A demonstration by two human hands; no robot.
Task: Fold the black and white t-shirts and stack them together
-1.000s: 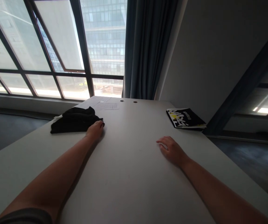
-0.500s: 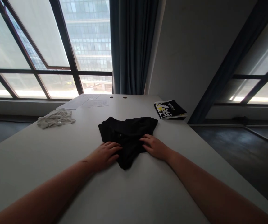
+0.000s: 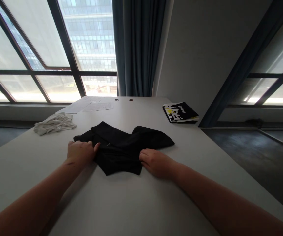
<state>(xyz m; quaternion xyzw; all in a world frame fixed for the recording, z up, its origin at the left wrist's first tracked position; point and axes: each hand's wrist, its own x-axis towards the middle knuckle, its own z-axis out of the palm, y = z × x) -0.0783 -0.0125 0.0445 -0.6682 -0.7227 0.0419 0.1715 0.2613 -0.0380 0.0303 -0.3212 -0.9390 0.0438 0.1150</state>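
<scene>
A crumpled black garment (image 3: 123, 149) lies on the white table before me, with a small light mark on its upper side; its folds hide whether it is shorts or a top. At its left edge, my left hand (image 3: 82, 151) grips the cloth, the thumb lying over the fabric and the other fingers partly hidden. My right hand (image 3: 157, 163) is closed on the cloth at the lower right edge, fingers curled. The garment's near edge spreads between the two hands, and one corner sticks out to the right beyond my right hand.
A crumpled pale cloth (image 3: 54, 124) lies on the table's left side, with paper sheets (image 3: 98, 106) behind it. A black booklet (image 3: 182, 112) with white and yellow print rests near the right edge. Two round cable holes (image 3: 131, 100) sit at the far end, before a blue curtain (image 3: 137, 49).
My left hand has moved left and my right hand has closed on the cloth. The garment is spread wider, its left part pulled leftward and its near edge broader. The view has shifted slightly.
</scene>
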